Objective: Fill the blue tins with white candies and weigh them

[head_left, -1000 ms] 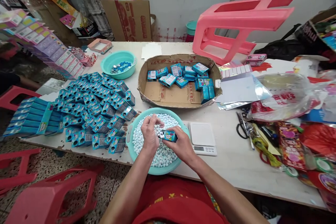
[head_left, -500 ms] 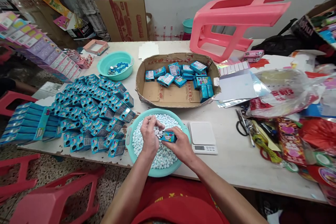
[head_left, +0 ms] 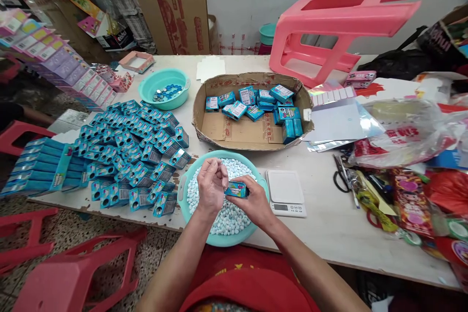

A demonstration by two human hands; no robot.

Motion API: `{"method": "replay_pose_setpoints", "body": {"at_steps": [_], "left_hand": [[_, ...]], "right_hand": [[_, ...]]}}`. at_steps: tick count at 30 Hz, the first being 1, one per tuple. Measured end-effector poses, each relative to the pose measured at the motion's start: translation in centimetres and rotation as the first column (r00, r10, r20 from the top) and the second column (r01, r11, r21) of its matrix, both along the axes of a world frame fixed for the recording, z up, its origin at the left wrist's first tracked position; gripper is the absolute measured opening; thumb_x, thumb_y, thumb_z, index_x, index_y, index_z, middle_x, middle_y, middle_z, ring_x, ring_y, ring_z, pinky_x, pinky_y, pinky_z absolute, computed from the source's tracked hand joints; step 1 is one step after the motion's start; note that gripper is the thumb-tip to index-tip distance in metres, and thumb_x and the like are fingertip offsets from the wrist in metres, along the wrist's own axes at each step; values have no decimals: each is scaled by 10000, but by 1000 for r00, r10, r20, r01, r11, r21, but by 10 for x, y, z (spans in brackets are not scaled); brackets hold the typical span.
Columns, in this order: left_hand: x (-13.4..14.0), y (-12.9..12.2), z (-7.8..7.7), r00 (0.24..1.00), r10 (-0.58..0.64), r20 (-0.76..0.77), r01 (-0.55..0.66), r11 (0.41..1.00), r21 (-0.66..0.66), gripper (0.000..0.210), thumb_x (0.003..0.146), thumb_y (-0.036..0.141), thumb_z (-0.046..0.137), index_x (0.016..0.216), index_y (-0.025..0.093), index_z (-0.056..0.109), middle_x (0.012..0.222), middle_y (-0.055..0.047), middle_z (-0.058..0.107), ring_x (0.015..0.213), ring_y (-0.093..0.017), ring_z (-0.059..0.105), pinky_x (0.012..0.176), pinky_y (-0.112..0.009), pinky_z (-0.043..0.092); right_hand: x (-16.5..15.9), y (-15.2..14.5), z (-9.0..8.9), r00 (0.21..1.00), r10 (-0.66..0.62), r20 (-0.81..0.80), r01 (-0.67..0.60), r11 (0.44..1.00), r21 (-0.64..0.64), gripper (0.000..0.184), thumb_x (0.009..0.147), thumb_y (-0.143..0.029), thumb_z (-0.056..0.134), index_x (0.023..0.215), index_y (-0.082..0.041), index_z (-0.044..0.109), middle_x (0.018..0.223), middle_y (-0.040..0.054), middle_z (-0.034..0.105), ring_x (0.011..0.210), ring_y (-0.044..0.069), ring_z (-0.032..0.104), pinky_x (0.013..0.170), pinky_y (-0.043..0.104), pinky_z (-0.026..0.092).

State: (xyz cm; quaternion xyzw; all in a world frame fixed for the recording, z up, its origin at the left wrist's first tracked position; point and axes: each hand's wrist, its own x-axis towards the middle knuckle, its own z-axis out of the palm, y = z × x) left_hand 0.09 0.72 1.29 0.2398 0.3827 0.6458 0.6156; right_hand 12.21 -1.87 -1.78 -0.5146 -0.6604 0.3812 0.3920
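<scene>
Low in the frame's centre, the right hand [head_left: 252, 200] pinches a small blue box [head_left: 237, 189]; the left hand [head_left: 210, 185], fingers curled shut, touches its left end above the candy basin [head_left: 183, 195].

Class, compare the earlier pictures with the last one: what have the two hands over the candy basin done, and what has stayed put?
The left hand has closed its fingers against the end of the small blue box; the loose candies seen in them earlier no longer show. The right hand still grips the box over the teal basin. The scale and cardboard tray stayed put.
</scene>
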Motion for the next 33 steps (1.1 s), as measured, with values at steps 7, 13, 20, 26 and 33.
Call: {"method": "replay_pose_setpoints", "body": {"at_steps": [7, 13, 20, 26, 33], "left_hand": [[-41, 10, -36, 861, 198, -468, -188, 980, 69, 272, 820, 482, 499, 814, 212, 534, 652, -5, 538, 571, -139, 517, 547, -253, 430], [-34, -1, -131, 182, 46, -982, 32, 998, 53, 326, 757, 439, 615, 987, 208, 629, 1126, -132, 582, 1089, -304, 486, 942, -448, 354], [-1, -14, -145, -68, -56, -996, 88, 994, -62, 307, 845, 460, 484, 956, 216, 633, 930, -99, 602, 915, -245, 546, 806, -347, 406], [-9, -8, -133, 608, -49, -792, -113, 983, -147, 234, 760, 408, 594, 702, 182, 579, 662, -6, 579, 642, -144, 537, 649, -261, 411], [-2, -13, -47, 999, -14, -44, 5, 980, -201, 269, 698, 385, 662, 788, 176, 517, 623, 34, 525, 432, -67, 430, 399, -190, 285]], "right_hand": [[18, -6, 1, 993, -29, -110, 28, 1000, -8, 349, 681, -367, 761, 978, -243, 625, 990, 40, 610, 967, 225, 573, 863, 366, 458], [37, -13, -3, 988, -90, -124, 87, 996, -27, 359, 674, -350, 774, 984, -246, 625, 988, 38, 586, 950, 213, 573, 845, 349, 469], [40, -22, -6, 994, -91, -54, 89, 996, -26, 347, 692, -378, 753, 985, -236, 634, 945, 41, 612, 903, 219, 583, 794, 347, 475], [46, -27, -10, 993, -110, 29, 111, 992, -51, 315, 700, -347, 750, 968, -235, 628, 922, 30, 606, 882, 213, 583, 767, 327, 467], [33, -27, -12, 994, -56, 94, 56, 998, 6, 288, 714, -256, 733, 974, -231, 612, 934, 34, 595, 900, 212, 571, 788, 330, 455]]}}
